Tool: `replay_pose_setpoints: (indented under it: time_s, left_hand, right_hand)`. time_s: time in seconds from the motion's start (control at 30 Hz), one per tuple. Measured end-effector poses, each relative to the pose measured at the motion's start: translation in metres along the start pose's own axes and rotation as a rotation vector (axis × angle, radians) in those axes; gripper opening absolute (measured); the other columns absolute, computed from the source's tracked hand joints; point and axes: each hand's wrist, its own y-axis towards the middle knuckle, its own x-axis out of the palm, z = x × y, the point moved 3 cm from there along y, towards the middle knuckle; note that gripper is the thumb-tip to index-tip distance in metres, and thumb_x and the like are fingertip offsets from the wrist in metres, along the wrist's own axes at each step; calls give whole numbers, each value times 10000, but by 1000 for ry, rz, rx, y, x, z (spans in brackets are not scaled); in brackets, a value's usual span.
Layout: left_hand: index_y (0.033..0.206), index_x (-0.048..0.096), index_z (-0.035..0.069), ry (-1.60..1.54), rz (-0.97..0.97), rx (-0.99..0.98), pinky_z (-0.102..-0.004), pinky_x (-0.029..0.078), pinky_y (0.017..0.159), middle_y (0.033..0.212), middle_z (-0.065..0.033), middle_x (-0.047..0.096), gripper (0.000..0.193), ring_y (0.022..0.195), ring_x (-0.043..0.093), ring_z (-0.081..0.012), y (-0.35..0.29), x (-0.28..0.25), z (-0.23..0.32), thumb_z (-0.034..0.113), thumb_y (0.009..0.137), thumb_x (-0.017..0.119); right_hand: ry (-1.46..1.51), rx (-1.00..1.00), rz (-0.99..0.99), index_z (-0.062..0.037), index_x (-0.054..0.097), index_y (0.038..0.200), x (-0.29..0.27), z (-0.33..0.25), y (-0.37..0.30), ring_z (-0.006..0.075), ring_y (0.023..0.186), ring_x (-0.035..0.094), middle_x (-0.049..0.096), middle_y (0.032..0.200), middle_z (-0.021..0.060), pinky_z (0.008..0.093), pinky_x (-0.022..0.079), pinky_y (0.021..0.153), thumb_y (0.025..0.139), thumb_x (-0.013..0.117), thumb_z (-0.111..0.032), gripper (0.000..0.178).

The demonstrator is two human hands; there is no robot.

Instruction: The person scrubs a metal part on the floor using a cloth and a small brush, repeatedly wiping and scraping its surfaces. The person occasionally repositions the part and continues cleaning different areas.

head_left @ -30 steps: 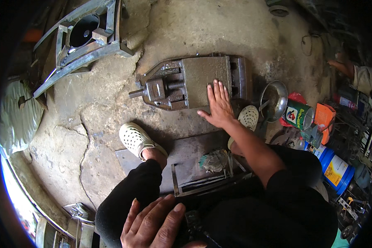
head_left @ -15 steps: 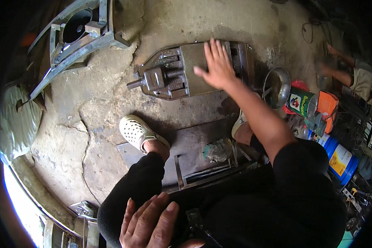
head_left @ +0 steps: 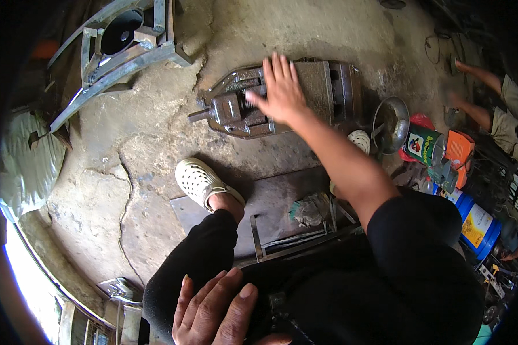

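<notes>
A heavy, dark metal machine vise (head_left: pixel 313 95) lies on the floor in front of me, its screw end pointing left. My right hand (head_left: pixel 281 92) is open, palm down and fingers spread, over the left part of the vise's flat plate. Its thumb reaches out over the screw. Whether the whole palm touches the metal I cannot tell. My left hand (head_left: pixel 216 309) rests near my left thigh at the lower edge, its fingers stretched out and holding nothing.
A welded steel frame (head_left: pixel 121 63) stands at the upper left. Right of the vise are a metal bowl (head_left: pixel 402 115), a green container (head_left: pixel 423 144), an orange piece (head_left: pixel 459 152) and a blue bucket (head_left: pixel 479 230). Another person's legs (head_left: pixel 480 80) show at far right. A metal sheet (head_left: pixel 270 192) lies beneath me.
My right hand has slid left across the vise, from the middle of the plate toward the screw. The left hand stays in place. The whole view has shifted slightly.
</notes>
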Motion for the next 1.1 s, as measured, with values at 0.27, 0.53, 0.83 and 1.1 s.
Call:
replay_pose_setpoints:
  time_s: [0.27, 0.53, 0.83, 1.1]
  left_hand:
    - [1355, 589, 17, 3, -34, -4, -583, 408, 1069, 1328, -203, 634, 777, 1201, 627, -381, 1, 7, -1, 595, 847, 689]
    - [1363, 583, 20, 22, -39, 24, -576, 375, 1101, 1326, -184, 639, 780, 1232, 610, -354, 8, 6, 6, 604, 855, 678]
    - [1351, 590, 19, 34, -56, 24, -580, 349, 1115, 1312, -187, 647, 768, 1218, 618, -357, 21, 9, 17, 600, 857, 685]
    - [1345, 592, -1, 89, -125, 38, -579, 350, 1114, 1318, -190, 646, 782, 1220, 619, -344, 36, 22, 24, 602, 855, 686]
  right_hand:
    - [5, -152, -5, 18, 192, 1586, 0, -8, -23, 402, 1550, 64, 112, 1659, 259, 518, 98, 1256, 914, 392, -783, 1064]
    - [-72, -143, -282, -9, 180, 1596, 2, 13, -63, 386, 1554, 60, 80, 1669, 242, 504, 56, 1262, 890, 320, -838, 1098]
    - [-110, -100, -78, 29, 203, 1580, -19, 65, -38, 392, 1546, 101, 116, 1660, 253, 508, 104, 1261, 896, 300, -837, 1107]
    - [-187, -18, 50, 23, 179, 1585, -18, 104, -21, 393, 1543, 119, 133, 1656, 253, 486, 102, 1265, 916, 333, -803, 1075]
